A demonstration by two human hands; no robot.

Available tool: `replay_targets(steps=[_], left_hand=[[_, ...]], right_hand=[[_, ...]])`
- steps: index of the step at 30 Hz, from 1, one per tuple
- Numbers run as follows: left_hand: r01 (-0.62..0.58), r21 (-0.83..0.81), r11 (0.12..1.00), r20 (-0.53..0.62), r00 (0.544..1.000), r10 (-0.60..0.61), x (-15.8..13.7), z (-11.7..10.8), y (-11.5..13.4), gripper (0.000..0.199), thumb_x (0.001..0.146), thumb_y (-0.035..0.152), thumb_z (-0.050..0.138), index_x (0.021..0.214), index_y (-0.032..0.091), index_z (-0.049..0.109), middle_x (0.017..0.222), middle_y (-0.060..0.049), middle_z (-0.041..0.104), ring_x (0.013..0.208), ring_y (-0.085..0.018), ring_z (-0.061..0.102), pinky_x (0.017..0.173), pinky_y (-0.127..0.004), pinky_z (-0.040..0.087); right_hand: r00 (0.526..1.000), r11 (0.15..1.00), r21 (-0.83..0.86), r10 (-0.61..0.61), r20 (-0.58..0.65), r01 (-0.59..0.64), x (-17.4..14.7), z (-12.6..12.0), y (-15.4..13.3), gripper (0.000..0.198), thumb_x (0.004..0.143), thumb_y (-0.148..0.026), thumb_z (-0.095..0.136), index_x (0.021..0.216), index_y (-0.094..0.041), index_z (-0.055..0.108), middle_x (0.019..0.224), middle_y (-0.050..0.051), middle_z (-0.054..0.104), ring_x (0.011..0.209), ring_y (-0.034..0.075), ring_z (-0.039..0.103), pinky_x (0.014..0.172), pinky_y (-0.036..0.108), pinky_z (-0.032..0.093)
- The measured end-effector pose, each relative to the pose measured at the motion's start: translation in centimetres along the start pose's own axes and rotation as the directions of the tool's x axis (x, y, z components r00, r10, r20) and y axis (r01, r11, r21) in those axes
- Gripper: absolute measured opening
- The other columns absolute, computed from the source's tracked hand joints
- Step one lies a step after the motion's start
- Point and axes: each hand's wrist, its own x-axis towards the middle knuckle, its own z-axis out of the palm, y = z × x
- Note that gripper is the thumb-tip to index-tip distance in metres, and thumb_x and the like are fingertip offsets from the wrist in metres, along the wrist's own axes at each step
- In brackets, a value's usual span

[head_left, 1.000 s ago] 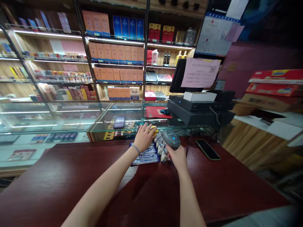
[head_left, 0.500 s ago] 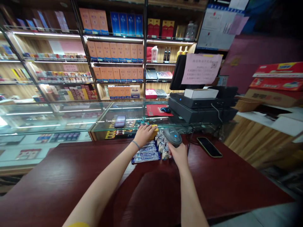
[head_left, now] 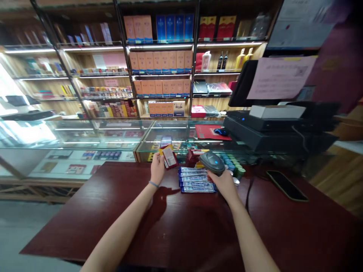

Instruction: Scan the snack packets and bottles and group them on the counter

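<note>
The fingers of your left hand [head_left: 157, 169] grip a maroon-and-yellow packet [head_left: 169, 157], raised left of the blue-and-white sachets [head_left: 197, 180] lying on the worktop [head_left: 181, 234]; your right hand [head_left: 226, 186] clasps the scanner [head_left: 212, 162]. Leave the pale label [head_left: 170, 156] uncovered and turn it squarely toward the scanner.

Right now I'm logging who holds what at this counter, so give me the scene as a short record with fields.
Left hand: holds a red-and-yellow packet, pale label showing
Right hand: grips a dark scanner, blue light on top
Between hands: blue-and-white sachets on the table
Right of right hand: phone, lying flat, screen dark
Behind: mouse on a red mat
</note>
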Motion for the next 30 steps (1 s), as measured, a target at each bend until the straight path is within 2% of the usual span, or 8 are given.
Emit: replay_targets(steps=[2,5,8,11,14,16,25,30], left_hand=[[0.154,-0.18,0.971,0.032,0.988,-0.151,-0.7,-2.2,-1.5,0.029,0.088,0.042,0.063,0.102,0.019,0.054,0.098,-0.006,0.068,0.089,-0.02,0.068,0.079,-0.034,0.055],[0.33,-0.372,0.867,0.083,0.943,-0.323,-1.9,-4.8,-3.2,0.04,0.078,0.041,0.075,0.102,0.019,0.051,0.099,-0.006,0.069,0.086,-0.018,0.069,0.078,-0.035,0.058],[0.368,-0.517,0.773,0.074,0.919,-0.388,-2.9,-6.3,-4.4,0.044,0.076,0.037,0.079,0.103,0.02,0.049,0.103,-0.005,0.069,0.087,-0.015,0.07,0.087,-0.038,0.058],[0.38,-0.608,0.697,0.063,0.898,-0.435,-3.3,-6.9,-5.3,0.044,0.076,0.034,0.08,0.105,0.021,0.049,0.107,-0.005,0.069,0.09,-0.015,0.071,0.093,-0.04,0.056],[0.391,-0.628,0.673,0.043,0.88,-0.472,-3.2,-7.0,-6.0,0.04,0.079,0.032,0.079,0.103,0.021,0.049,0.106,-0.004,0.069,0.091,-0.014,0.071,0.096,-0.041,0.054],[0.4,-0.624,0.672,0.039,0.874,-0.484,-3.1,-7.0,-6.2,0.037,0.08,0.031,0.077,0.102,0.021,0.049,0.106,-0.004,0.069,0.091,-0.014,0.071,0.097,-0.042,0.054],[0.419,-0.644,0.64,0.029,0.85,-0.527,-3.0,-6.8,-6.3,0.027,0.085,0.021,0.07,0.102,0.022,0.05,0.108,-0.003,0.069,0.095,-0.015,0.071,0.098,-0.042,0.055],[0.426,-0.64,0.639,0.052,0.854,-0.517,-3.0,-6.9,-6.2,0.022,0.088,0.021,0.067,0.102,0.022,0.051,0.117,-0.006,0.067,0.109,-0.018,0.069,0.101,-0.042,0.053]], right_hand=[[0.998,0.999,-0.011,-0.046,0.038,0.046,-0.2,1.6,-0.3,0.023,0.071,-0.042,0.066,0.072,-0.019,0.068,0.063,0.007,0.071,0.062,0.025,0.069,0.059,0.035,0.054],[0.992,0.999,0.0,-0.053,0.114,0.054,-1.0,4.3,-0.5,0.024,0.073,-0.043,0.065,0.076,-0.019,0.067,0.061,0.005,0.07,0.058,0.025,0.068,0.057,0.034,0.053],[0.975,0.998,0.01,-0.058,0.213,0.057,-2.1,6.8,-0.2,0.024,0.076,-0.043,0.063,0.08,-0.02,0.067,0.06,0.004,0.07,0.054,0.024,0.066,0.056,0.034,0.053],[0.97,0.988,-0.049,-0.134,0.204,0.147,-3.0,8.8,0.0,0.03,0.074,-0.039,0.065,0.097,-0.021,0.071,0.079,0.006,0.076,0.07,0.027,0.071,0.066,0.036,0.055],[0.954,0.968,-0.12,-0.187,0.233,0.219,-3.0,10.0,-0.2,0.04,0.073,-0.033,0.065,0.111,-0.021,0.07,0.098,0.008,0.077,0.095,0.031,0.071,0.081,0.04,0.054],[0.942,0.963,-0.137,-0.189,0.278,0.233,-2.7,10.5,-0.4,0.044,0.074,-0.031,0.065,0.116,-0.02,0.068,0.104,0.01,0.077,0.102,0.032,0.07,0.086,0.04,0.052],[0.917,0.935,-0.251,-0.144,0.371,0.249,-3.1,10.5,-1.1,0.05,0.075,-0.03,0.066,0.125,-0.025,0.061,0.102,0.007,0.077,0.104,0.032,0.069,0.082,0.036,0.051],[0.916,0.916,-0.295,-0.153,0.37,0.273,-3.7,10.3,-1.3,0.047,0.076,-0.03,0.066,0.123,-0.027,0.064,0.098,0.006,0.077,0.101,0.032,0.07,0.077,0.034,0.05]])
